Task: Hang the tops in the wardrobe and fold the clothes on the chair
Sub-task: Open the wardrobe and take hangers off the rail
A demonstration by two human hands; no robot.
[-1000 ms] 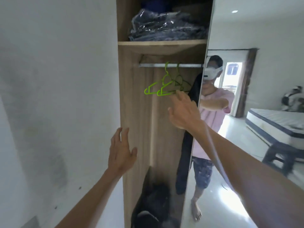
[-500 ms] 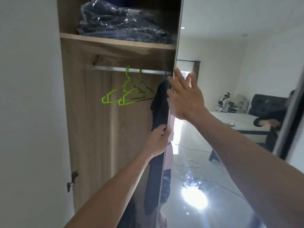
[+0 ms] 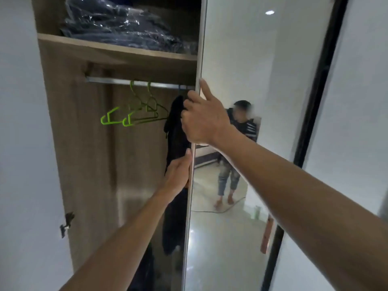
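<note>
The wooden wardrobe (image 3: 88,143) stands open on its left side. Its mirrored sliding door (image 3: 241,70) covers the right side. My right hand (image 3: 204,120) grips the door's left edge high up, fingers curled round it and the index finger pointing up. Lower down, my left hand (image 3: 178,175) holds the same edge. A metal rail (image 3: 117,81) carries two empty green hangers (image 3: 130,116). A dark garment (image 3: 175,131) hangs on the rail behind the door edge, partly hidden by my hands.
The top shelf (image 3: 109,49) holds dark clothes wrapped in clear plastic (image 3: 121,26). A white wall (image 3: 19,143) flanks the wardrobe on the left. The mirror reflects a glossy floor, a cable and another person standing. More dark items lie at the wardrobe bottom (image 3: 144,267).
My left hand went from open in the air to gripping the door edge. My right hand closed round that edge from a flat palm. The door has slid right, exposing more of the wardrobe.
</note>
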